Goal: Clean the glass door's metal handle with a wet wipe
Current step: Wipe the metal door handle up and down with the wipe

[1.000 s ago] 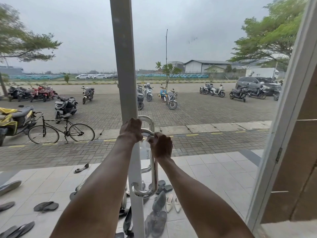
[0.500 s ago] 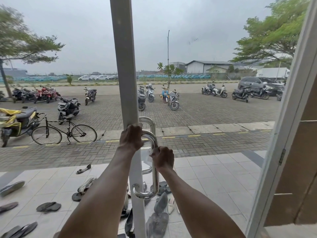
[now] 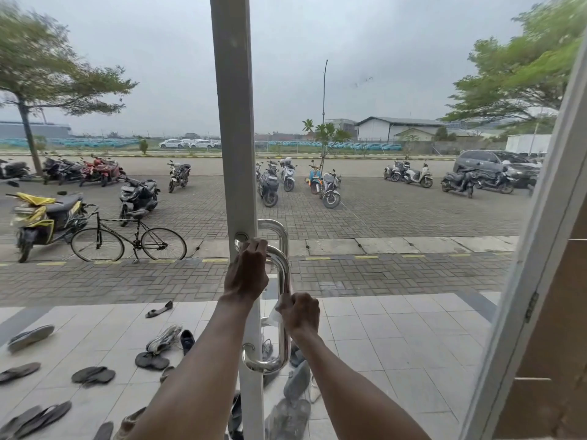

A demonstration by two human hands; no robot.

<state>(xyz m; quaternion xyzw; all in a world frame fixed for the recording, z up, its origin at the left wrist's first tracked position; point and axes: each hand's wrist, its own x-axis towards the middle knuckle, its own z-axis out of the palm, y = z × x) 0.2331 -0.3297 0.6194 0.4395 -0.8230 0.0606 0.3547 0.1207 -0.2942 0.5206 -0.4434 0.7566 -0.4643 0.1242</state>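
A polished metal handle (image 3: 283, 274), bent like a D, is fixed to the white stile (image 3: 235, 128) of the glass door. My left hand (image 3: 247, 271) grips the handle's upper bend near the stile. My right hand (image 3: 300, 312) is wrapped around the vertical bar about halfway down, pressing a white wet wipe (image 3: 275, 315) against the metal. Most of the wipe is hidden inside my fist. The lower bend of the handle (image 3: 263, 365) is bare and shiny.
A white door frame (image 3: 540, 249) slants down the right side, with a brown wall behind it. Through the glass lie several sandals and shoes (image 3: 158, 344) on pale tiles, then a bicycle (image 3: 127, 239) and parked scooters on brick paving.
My right hand has slid down the vertical bar with the wipe, from just under the top bend to about mid-height. My left hand has stayed on the upper bend.
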